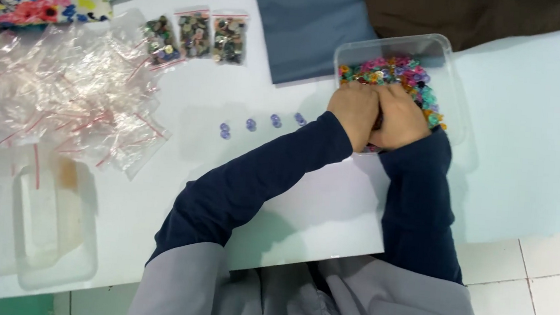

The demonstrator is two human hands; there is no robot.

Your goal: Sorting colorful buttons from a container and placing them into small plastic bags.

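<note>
Grey cloth over the person's lap fills the lower edge of the view, and from it two dark blue sleeves reach forward over the white bench [539, 133]. Both hands are inside a clear plastic tub [438, 46] that stands on the bench near its far side. Many small colourful buttons [396, 70] lie in the tub: pink, green, purple and orange. The left hand [353, 111] and the right hand [399, 119] are side by side and touch each other, both with knuckles up and fingers curled down into the buttons. The fingertips are hidden, so I cannot tell if either grip is spread or pinching something.

Four small purple buttons [262, 125] lie in a row on the bench, just left of the left sleeve. Farther left is a loose heap of empty clear bags [63, 91] with red strips. Beyond the heap, three small filled bags [196, 35] of darker buttons lie next to each other. An empty clear container [31, 223] stands at the near left. A blue-grey cloth [306, 18] lies at the far edge, next to the tub.
</note>
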